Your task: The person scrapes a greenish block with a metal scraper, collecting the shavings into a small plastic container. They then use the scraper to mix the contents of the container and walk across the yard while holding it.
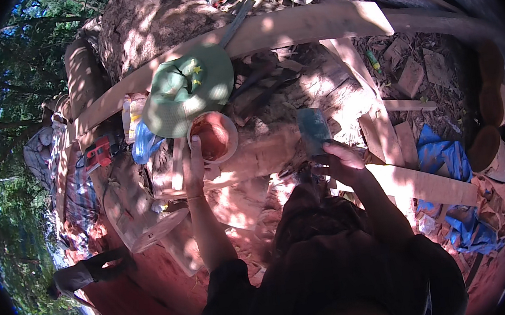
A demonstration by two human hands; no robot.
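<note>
My left hand grips the near-left side of a round, pale-rimmed tub, its thumb at the rim. Inside, the tub looks reddish brown; whether that is its contents or a stained wall I cannot tell. My right hand is closed on the near end of a flat, rectangular blue-green piece, which points away from me. A green wide-brimmed hat with a yellow star lies just beyond the tub. Under the tub and the blue-green piece runs a thick, rough wooden log.
A long plank crosses behind the hat. To the left lie a red tool, a blue plastic bag and a cut log. Boards and blue tarp pieces are at right. Another person is at lower left.
</note>
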